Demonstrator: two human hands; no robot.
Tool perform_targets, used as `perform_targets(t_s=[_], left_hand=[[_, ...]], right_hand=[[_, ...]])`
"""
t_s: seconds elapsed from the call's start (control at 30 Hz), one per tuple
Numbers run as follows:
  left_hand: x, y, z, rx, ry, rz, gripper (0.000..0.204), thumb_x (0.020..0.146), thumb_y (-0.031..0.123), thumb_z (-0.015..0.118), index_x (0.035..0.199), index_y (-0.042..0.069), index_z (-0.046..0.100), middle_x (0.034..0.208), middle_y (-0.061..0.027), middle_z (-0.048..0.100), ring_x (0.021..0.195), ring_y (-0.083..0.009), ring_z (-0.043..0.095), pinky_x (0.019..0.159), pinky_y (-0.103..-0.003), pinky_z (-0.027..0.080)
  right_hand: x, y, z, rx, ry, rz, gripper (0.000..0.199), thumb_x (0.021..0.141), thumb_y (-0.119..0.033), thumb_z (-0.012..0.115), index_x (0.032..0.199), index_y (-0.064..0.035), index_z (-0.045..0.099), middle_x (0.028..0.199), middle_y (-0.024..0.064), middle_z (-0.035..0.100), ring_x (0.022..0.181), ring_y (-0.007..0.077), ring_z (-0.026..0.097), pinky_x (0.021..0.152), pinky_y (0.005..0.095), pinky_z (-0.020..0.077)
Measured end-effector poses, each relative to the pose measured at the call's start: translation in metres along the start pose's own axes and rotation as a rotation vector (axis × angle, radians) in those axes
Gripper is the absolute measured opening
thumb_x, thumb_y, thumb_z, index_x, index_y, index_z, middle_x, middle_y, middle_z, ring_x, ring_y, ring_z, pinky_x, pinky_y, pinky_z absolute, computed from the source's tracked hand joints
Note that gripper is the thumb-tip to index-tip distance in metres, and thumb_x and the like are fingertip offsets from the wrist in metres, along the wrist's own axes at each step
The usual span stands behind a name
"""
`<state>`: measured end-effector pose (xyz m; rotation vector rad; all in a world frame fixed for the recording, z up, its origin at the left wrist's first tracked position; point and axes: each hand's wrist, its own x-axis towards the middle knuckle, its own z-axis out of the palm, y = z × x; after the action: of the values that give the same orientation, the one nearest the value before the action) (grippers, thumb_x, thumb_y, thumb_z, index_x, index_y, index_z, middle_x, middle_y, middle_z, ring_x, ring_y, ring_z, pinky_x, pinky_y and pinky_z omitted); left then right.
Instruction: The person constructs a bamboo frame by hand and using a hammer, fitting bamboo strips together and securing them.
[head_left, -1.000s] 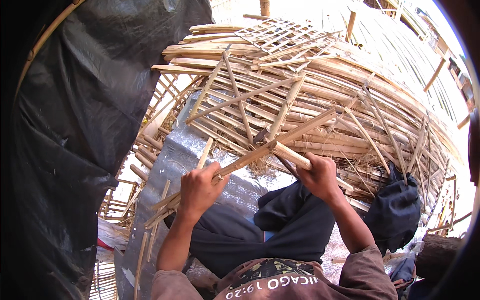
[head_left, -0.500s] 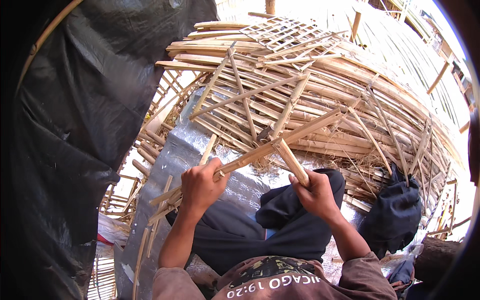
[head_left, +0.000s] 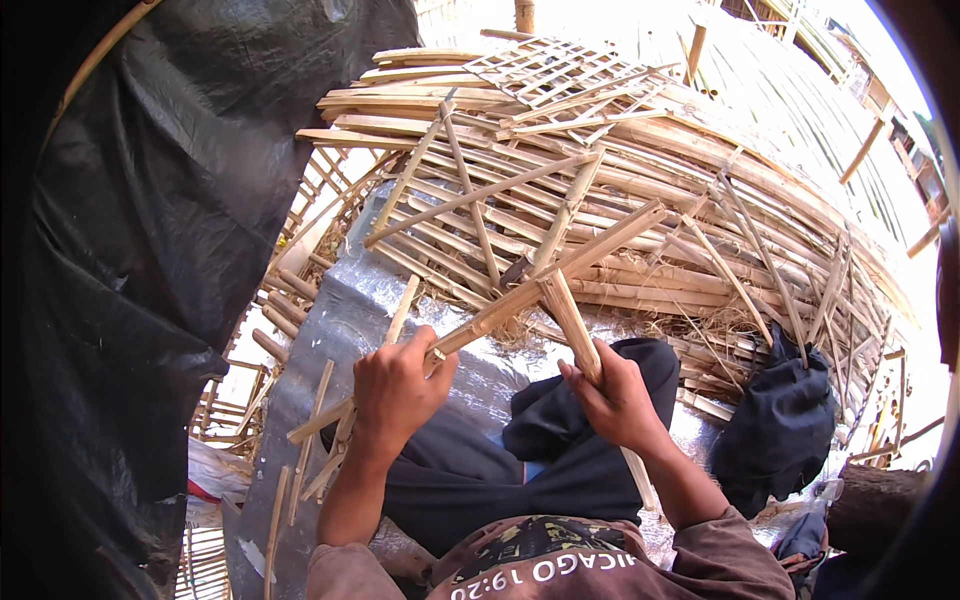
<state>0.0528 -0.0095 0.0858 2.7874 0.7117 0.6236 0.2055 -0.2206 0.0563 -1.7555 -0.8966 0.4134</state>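
My left hand (head_left: 395, 390) is closed round a long split bamboo strip (head_left: 565, 275), which slants from beside my left knee up to the right. A second thin stick (head_left: 403, 308) passes behind or through the same hand; which of the two, I cannot tell. In my right hand (head_left: 615, 400) is a bamboo stick (head_left: 568, 320), held partway down. Its upper end touches the long strip near the middle, and its lower end shows beneath my right wrist. Both pieces are over my crossed legs in dark trousers (head_left: 450, 460).
Ahead lies a wide stack of split bamboo (head_left: 620, 240) with a triangular stick frame (head_left: 480, 205) and a lattice panel (head_left: 545, 75) on top. Black sheeting (head_left: 140, 270) hangs at left. A dark cloth bundle (head_left: 775, 430) sits right. Loose sticks lie on the silvery sheet (head_left: 345, 290).
The right-hand stick now stands steeper against the long strip, and its lower end has come into sight below my hand. The stick ends left of my left hand have shifted.
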Motion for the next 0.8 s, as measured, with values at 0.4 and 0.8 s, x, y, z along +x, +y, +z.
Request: perform_targets(t_s=[0.4, 0.8], left_hand=[[0.002, -0.004, 0.022, -0.159, -0.122, -0.11, 0.023, 0.083, 0.028, 0.072, 0.085, 0.007, 0.063, 0.061, -0.0145, 0.065, 0.063, -0.0394, 0.066, 0.06, -0.048, 0.052], [-0.003, -0.016, 0.017, -0.121, -0.084, -0.075, 0.02, 0.08, 0.025, 0.072, 0.08, 0.009, 0.06, 0.06, -0.0153, 0.061, 0.064, -0.041, 0.064, 0.058, -0.05, 0.049]], right_hand=[[-0.001, 0.014, 0.013, -0.111, 0.118, -0.046, 0.03, 0.087, -0.016, 0.073, 0.083, -0.0007, 0.048, 0.054, 0.0178, 0.047, 0.048, 0.0381, 0.05, 0.046, 0.039, 0.0403], [-0.002, 0.009, -0.006, -0.01, -0.114, 0.047, 0.023, 0.093, -0.015, 0.068, 0.083, 0.0003, 0.055, 0.056, 0.0142, 0.048, 0.047, 0.0233, 0.048, 0.049, 0.0369, 0.0411]])
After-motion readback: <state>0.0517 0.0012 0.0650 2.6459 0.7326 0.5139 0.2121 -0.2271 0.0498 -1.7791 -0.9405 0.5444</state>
